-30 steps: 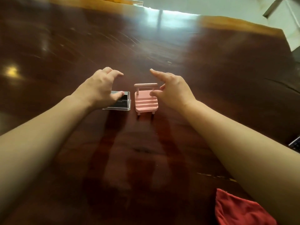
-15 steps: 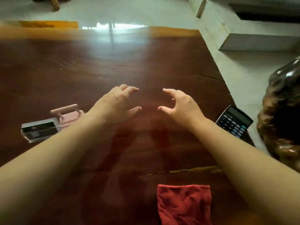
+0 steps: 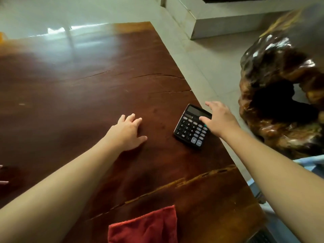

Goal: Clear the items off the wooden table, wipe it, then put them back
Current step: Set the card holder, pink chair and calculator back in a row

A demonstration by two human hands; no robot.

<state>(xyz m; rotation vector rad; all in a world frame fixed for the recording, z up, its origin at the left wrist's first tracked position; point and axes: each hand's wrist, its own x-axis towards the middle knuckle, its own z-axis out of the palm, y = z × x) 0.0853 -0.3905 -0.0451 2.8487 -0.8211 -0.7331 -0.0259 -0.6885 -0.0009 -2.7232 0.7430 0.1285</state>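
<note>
While the right hand (image 3: pixel 220 120) reaches over the black calculator (image 3: pixel 192 127), its fingers are spread wide and empty, the thumb over the keys near the display and the other fingers past the far right edge, so a grasp looks about to form but has not closed. The calculator lies flat near the right edge of the wooden worktop (image 3: pixel 87 88), tilted so its display points away from the person. To take it well, the hand should probably pinch it across its short width, thumb on one long side and fingers on the other, rather than pressing on the keys, and lift it straight up, since it sits close to the edge and a sideways nudge could slide it off onto the floor. The left hand (image 3: pixel 128 132) rests palm down on bare wood well to the left of the calculator, fingers loosely spread and holding nothing. A red cloth (image 3: pixel 145 227) lies at the near edge, untouched. Compared with half a second ago, the view has swung to the right: the pink toy bench and the clear case have left the frame, both hands have dropped from a raised, curled pose, and the right one has travelled across to the calculator.
</note>
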